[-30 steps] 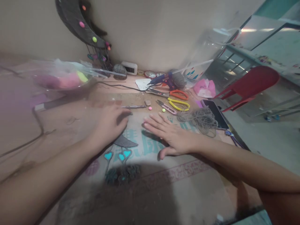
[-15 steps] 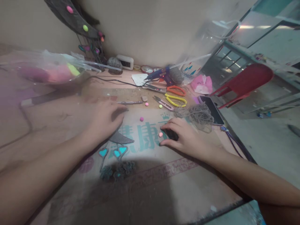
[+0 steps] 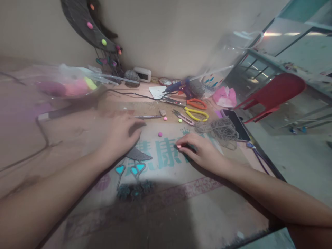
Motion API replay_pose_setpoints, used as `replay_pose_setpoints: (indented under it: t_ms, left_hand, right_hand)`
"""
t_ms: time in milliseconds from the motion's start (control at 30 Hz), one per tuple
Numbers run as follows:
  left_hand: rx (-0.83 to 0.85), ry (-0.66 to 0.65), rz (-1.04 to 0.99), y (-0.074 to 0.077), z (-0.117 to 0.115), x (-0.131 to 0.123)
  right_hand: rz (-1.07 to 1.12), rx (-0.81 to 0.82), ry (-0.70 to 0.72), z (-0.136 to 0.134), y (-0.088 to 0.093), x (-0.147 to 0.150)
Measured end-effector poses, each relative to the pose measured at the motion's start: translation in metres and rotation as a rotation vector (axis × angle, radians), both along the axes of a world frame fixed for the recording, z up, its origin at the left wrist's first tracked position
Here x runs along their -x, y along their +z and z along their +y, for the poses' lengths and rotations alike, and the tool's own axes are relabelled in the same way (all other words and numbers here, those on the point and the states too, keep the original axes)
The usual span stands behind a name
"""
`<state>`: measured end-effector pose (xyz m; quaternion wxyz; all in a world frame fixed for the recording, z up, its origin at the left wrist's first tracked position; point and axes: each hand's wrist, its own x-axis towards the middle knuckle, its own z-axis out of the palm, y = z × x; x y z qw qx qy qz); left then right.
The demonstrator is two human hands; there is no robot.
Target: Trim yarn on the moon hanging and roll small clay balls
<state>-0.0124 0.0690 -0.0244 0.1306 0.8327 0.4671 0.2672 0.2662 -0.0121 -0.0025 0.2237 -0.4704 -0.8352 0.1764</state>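
Between the thumb and fingertips of my right hand is a small salmon-pink pom-pom. My left hand lies palm down, thumb apart from the fingers, over the upper part of a grey crescent; its covered part is hidden. From the crescent hang cords with turquoise hearts and dark flower shapes. A magenta pom-pom sits between my hands. Farther back lie a pink pom-pom and a yellow-green pom-pom. A pen is just beyond my left fingers.
Behind my right hand are grey yarn, thread snips, scissors with orange handles, yellow handles and a glue gun. A phone-like dark tablet lies at the right edge. A bag-covered bowl stands left.
My right thumb and fingers have closed on the salmon-pink pom-pom, which lay between them on the table. My left hand stays over the crescent. The whole view has shifted slightly.
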Motion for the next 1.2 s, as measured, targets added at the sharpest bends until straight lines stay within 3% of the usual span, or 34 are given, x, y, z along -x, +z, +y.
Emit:
replay_pose_setpoints:
  t_ms: [100,200,300,400,533,800,1200]
  left_hand:
    - [-0.061,0.027,-0.013,0.005,-0.004,0.0]
    - [-0.092,-0.002,-0.123,0.013,-0.02,-0.005]
    - [0.172,-0.101,-0.353,0.02,-0.041,-0.014]
    - [0.497,-0.217,-0.456,0.024,-0.054,-0.024]
    - [0.654,-0.241,-0.567,0.027,-0.056,-0.028]
    - [0.716,-0.246,-0.635,0.014,-0.049,-0.025]
    - [0.856,-0.232,-0.824,0.015,-0.054,-0.028]
  right_hand:
    - [0.06,0.038,-0.036,0.004,0.007,0.006]
    - [0.111,-0.056,0.014,0.008,0.015,0.015]
    - [0.121,-0.231,0.146,0.01,0.018,0.027]
    - [0.103,-0.342,0.237,0.011,0.015,0.038]
    - [0.138,-0.429,0.242,0.011,0.007,0.044]
    - [0.252,-0.333,0.181,0.015,-0.014,0.037]
    - [0.351,-0.385,0.233,0.013,-0.007,0.049]
